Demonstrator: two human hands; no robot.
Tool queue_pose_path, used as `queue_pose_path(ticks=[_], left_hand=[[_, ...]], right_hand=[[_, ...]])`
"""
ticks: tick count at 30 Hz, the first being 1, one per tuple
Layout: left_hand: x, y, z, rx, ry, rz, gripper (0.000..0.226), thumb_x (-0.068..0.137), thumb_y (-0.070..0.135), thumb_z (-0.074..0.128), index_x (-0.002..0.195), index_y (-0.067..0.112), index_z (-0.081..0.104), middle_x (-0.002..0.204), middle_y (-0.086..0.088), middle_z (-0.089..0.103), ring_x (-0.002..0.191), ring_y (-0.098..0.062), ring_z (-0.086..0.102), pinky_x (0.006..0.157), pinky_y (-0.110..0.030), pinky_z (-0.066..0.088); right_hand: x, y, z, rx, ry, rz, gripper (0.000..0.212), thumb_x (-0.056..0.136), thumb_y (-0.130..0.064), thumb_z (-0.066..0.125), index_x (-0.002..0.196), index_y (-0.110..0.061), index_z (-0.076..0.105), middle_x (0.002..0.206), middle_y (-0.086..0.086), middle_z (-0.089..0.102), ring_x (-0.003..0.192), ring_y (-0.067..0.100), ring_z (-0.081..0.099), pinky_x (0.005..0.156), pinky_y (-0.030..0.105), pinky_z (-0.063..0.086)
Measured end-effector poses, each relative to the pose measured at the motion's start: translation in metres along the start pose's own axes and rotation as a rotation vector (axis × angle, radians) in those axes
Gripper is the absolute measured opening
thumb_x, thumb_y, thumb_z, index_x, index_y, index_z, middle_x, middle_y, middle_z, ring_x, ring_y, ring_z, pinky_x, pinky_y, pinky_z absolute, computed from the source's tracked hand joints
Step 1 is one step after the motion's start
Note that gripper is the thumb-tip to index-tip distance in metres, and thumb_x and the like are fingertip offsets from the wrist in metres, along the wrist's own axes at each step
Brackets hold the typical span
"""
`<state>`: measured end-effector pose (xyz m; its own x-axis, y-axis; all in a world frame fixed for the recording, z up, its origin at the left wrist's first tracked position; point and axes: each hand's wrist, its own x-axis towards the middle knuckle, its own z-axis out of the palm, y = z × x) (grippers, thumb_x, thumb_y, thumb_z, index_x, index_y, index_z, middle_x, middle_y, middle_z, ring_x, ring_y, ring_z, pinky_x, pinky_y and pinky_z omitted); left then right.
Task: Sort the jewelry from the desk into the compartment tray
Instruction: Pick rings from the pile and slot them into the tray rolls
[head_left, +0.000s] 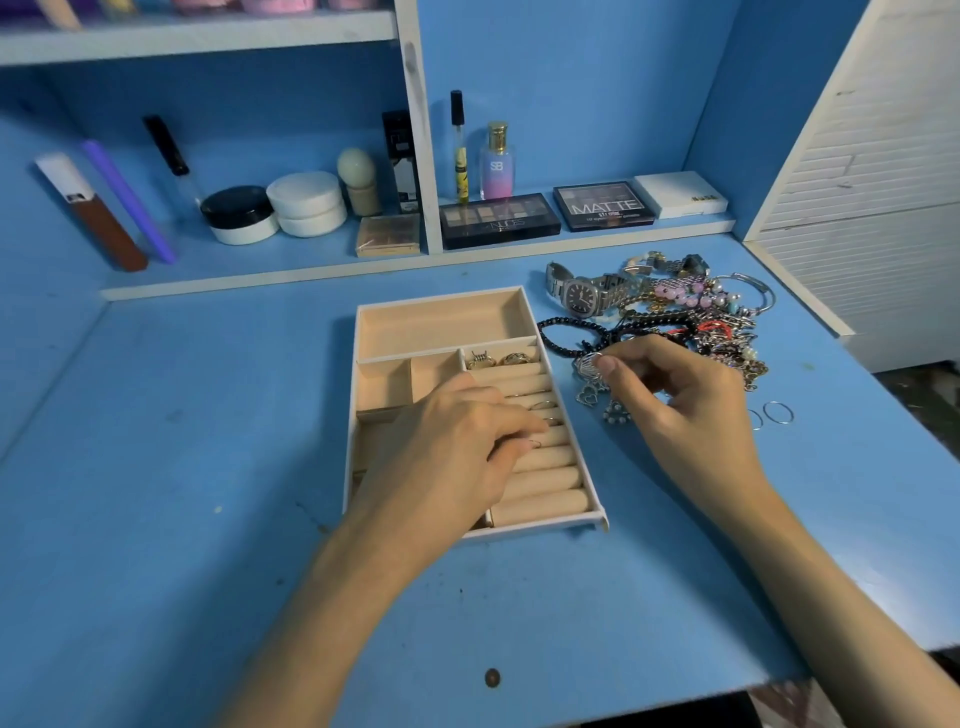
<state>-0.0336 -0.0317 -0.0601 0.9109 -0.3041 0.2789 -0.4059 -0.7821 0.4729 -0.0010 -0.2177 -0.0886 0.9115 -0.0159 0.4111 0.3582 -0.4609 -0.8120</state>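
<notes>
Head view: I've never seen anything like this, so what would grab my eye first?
Most striking is the tangled jewelry pile on the blue desk, right of the compartment tray, with a steel watch at its far-left edge. The right hand pinches a silvery charm at the pile's near edge. The left hand lies over the tray's ring rolls, where a few rings sit.

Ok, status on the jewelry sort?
Left hand pinching a ring over the tray ring rolls. Right hand pinching a pendant at the pile. Nothing in the way.
</notes>
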Motion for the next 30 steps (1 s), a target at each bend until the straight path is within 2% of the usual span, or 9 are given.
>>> queue_pose_path(ticks=[4,10,15,17,19,24,27,30], left_hand=[[0.002,0.0,-0.002,0.064,0.01,0.026,0.007,0.078,0.024,0.07,0.082,0.028,0.073,0.077,0.018,0.064,0.077,0.002,0.035,0.066,-0.025,0.044],[0.004,0.004,-0.005,0.129,-0.079,0.009,0.014,0.086,0.027,0.06,0.092,0.031,0.072,0.085,0.019,0.06,0.082,0.004,0.03,0.063,-0.016,0.032],[0.006,0.002,-0.006,0.123,-0.125,-0.022,0.016,0.087,0.03,0.058,0.096,0.035,0.07,0.085,0.024,0.051,0.086,0.004,0.031,0.075,-0.014,0.027],[0.006,0.002,-0.005,0.07,-0.086,-0.042,0.013,0.085,0.031,0.061,0.094,0.035,0.069,0.084,0.022,0.057,0.085,0.002,0.039,0.076,-0.011,0.026],[0.007,0.003,-0.004,-0.031,-0.016,-0.086,0.012,0.082,0.032,0.063,0.092,0.034,0.069,0.08,0.02,0.061,0.081,-0.001,0.047,0.071,-0.01,0.033],[0.016,0.009,0.003,-0.175,0.134,-0.137,0.016,0.079,0.031,0.067,0.094,0.031,0.068,0.075,0.021,0.061,0.077,-0.003,0.053,0.069,-0.018,0.042],[0.021,0.011,0.009,-0.248,0.152,-0.162,0.016,0.077,0.031,0.069,0.092,0.031,0.068,0.077,0.021,0.064,0.078,0.0,0.055,0.067,-0.012,0.042],[0.023,0.013,0.011,-0.324,0.157,-0.173,0.012,0.076,0.026,0.072,0.088,0.027,0.071,0.07,0.022,0.063,0.07,0.007,0.057,0.06,-0.004,0.039]], right_hand=[[0.0,0.0,0.0,0.001,0.001,-0.007,0.009,0.087,-0.013,0.062,0.084,-0.01,0.07,0.065,0.006,0.063,0.058,0.017,0.055,0.058,0.037,0.045],[0.0,0.004,0.0,-0.041,-0.004,-0.037,0.008,0.087,-0.011,0.062,0.087,-0.01,0.07,0.065,-0.003,0.063,0.061,0.014,0.056,0.058,0.033,0.045],[0.0,0.007,0.0,-0.07,-0.023,-0.089,0.009,0.086,-0.015,0.063,0.087,-0.01,0.07,0.067,-0.002,0.064,0.062,0.014,0.057,0.06,0.036,0.047],[-0.001,0.006,0.001,-0.076,-0.04,-0.11,0.014,0.085,-0.02,0.06,0.087,-0.011,0.07,0.068,-0.001,0.064,0.061,0.013,0.057,0.06,0.038,0.048],[-0.001,0.005,0.001,-0.065,-0.059,-0.128,0.014,0.084,-0.021,0.06,0.087,-0.012,0.07,0.069,0.0,0.065,0.063,0.015,0.058,0.06,0.04,0.048],[-0.003,0.005,0.002,-0.062,-0.096,-0.163,0.013,0.084,-0.021,0.061,0.087,-0.013,0.071,0.073,0.002,0.067,0.066,0.015,0.059,0.061,0.037,0.047],[-0.002,0.004,0.001,-0.014,-0.112,-0.152,0.014,0.084,-0.022,0.061,0.088,-0.013,0.071,0.073,0.003,0.067,0.066,0.015,0.059,0.062,0.037,0.048],[-0.001,0.004,0.001,0.022,-0.135,-0.132,0.014,0.084,-0.024,0.062,0.089,-0.014,0.072,0.074,0.002,0.068,0.066,0.014,0.059,0.062,0.037,0.048]])
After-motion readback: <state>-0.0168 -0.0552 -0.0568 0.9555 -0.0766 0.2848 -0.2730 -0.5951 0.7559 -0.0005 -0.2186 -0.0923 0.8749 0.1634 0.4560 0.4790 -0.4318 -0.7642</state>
